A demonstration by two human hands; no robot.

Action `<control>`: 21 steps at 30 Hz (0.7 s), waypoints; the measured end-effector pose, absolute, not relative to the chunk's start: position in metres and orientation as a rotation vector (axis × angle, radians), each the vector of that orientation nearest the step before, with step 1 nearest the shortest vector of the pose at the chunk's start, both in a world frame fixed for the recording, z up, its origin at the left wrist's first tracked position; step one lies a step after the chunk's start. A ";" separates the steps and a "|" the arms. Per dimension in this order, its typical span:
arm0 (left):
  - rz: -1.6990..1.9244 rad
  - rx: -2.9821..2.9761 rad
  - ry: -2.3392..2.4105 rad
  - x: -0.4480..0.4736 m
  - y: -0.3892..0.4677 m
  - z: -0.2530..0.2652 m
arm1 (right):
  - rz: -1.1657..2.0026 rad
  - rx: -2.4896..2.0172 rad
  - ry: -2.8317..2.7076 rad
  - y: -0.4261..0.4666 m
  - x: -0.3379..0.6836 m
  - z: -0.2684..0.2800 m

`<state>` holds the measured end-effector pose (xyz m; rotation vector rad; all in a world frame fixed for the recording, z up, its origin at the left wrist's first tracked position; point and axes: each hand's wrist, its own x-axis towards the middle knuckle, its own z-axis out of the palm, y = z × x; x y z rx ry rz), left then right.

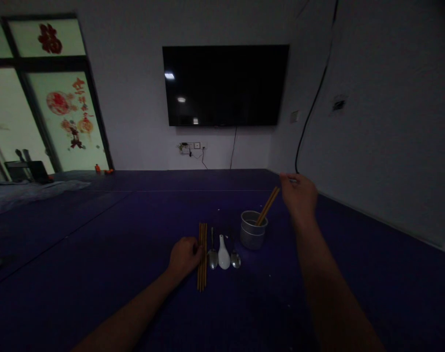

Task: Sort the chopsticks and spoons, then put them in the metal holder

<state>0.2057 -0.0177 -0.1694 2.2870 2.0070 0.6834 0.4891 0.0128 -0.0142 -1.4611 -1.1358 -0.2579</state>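
On the dark purple table, several wooden chopsticks (202,278) lie side by side. My left hand (183,256) is curled at their left edge, thumb and fingertips on them. Just right of them lie a metal spoon (212,259), a white ceramic spoon (224,256) and another metal spoon (236,259), bowls toward me. A grey metal cup (252,237) stands upright to their right, with chopsticks (268,205) leaning out to the right. My right hand (300,195) is raised beside their upper ends, fingers pinched together; a small pale glint shows there, too dim to identify.
The purple tabletop (152,210) reaches to the wall, with small white specks on it. A television (225,85) hangs on the far wall above sockets and cables. Clear plastic sheeting (35,190), a dark container (28,168) and small orange items (105,170) are at the left.
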 end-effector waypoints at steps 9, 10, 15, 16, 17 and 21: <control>0.605 2.250 2.012 0.206 -0.017 -0.166 | 0.076 -1.370 -2.003 0.003 0.389 -0.038; 0.600 2.246 2.015 0.206 -0.017 -0.166 | 0.094 -1.378 -2.080 0.003 0.382 -0.044; 0.571 2.230 2.042 0.207 -0.017 -0.165 | 0.125 -1.487 -2.279 0.010 0.362 -0.074; 0.572 2.229 2.044 0.207 -0.017 -0.165 | 0.130 -1.511 -2.301 0.012 0.361 -0.079; 0.571 2.229 2.043 0.207 -0.017 -0.164 | 0.138 -1.531 -2.321 0.013 0.360 -0.083; 0.537 2.213 2.048 0.207 -0.018 -0.162 | 0.134 -1.591 -2.380 0.016 0.361 -0.094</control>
